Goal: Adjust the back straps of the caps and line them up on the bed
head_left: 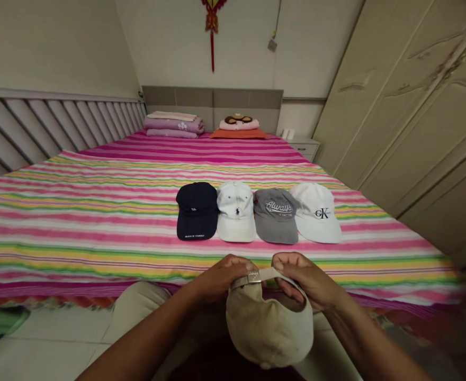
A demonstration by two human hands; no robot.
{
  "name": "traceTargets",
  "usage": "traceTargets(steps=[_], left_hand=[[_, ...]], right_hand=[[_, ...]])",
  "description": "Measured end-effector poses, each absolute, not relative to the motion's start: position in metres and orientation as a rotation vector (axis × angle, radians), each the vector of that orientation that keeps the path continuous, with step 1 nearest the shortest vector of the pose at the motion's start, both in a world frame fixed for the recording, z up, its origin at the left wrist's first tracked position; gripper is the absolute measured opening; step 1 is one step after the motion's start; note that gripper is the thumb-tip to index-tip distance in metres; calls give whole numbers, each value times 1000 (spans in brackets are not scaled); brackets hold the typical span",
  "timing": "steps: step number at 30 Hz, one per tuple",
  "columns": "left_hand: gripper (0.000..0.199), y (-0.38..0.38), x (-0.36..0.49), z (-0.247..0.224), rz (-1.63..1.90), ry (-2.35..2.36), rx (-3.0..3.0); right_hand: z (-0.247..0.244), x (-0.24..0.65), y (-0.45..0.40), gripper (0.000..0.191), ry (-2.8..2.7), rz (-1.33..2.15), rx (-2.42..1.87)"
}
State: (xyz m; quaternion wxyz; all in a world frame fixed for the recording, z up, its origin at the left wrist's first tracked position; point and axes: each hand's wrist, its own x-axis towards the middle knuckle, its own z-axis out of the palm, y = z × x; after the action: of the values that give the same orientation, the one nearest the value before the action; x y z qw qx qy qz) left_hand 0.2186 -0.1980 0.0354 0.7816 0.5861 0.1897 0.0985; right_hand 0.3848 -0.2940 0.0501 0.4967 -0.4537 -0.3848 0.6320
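My left hand (221,278) and my right hand (302,280) hold a beige baseball cap (268,325) above my lap, crown hanging down. Both grip its back strap (270,274), and my left thumb and fingers sit by the metal slide buckle (253,276). Ahead on the bed, beyond my hands and not touching them, several caps lie in a row: a navy cap (197,210), a white cap with a small navy logo (236,211), a grey cap with an embroidered word (276,214), and a white cap with dark letters (316,212).
The caps rest on a bed with a pink, yellow and green striped cover (98,233). Folded pink bedding (173,125) and a pillow (239,126) lie by the headboard (213,103). A slatted panel (50,127) runs along the left, a cream wardrobe (400,106) along the right.
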Motion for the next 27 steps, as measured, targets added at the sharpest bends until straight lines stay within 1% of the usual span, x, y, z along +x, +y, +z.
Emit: traceTargets(steps=[6,11,20,25,27], left_hand=[[38,-200,220,38,182,384,1199],[27,-199,220,31,145,404,1097],[22,-195,219,23,234,425,948],[25,-185,216,31,380,329,824],[26,-178,214,36,413,325,781]], right_hand=[[46,384,-293,28,-940,1476,-1105],[44,384,-293,32,-975,1467,-1101],[51,380,-289,31,-907,1476,-1060],[49,389,-279,28,-853,1635,-924],[43,395,-276,33,-835,1719,-861]])
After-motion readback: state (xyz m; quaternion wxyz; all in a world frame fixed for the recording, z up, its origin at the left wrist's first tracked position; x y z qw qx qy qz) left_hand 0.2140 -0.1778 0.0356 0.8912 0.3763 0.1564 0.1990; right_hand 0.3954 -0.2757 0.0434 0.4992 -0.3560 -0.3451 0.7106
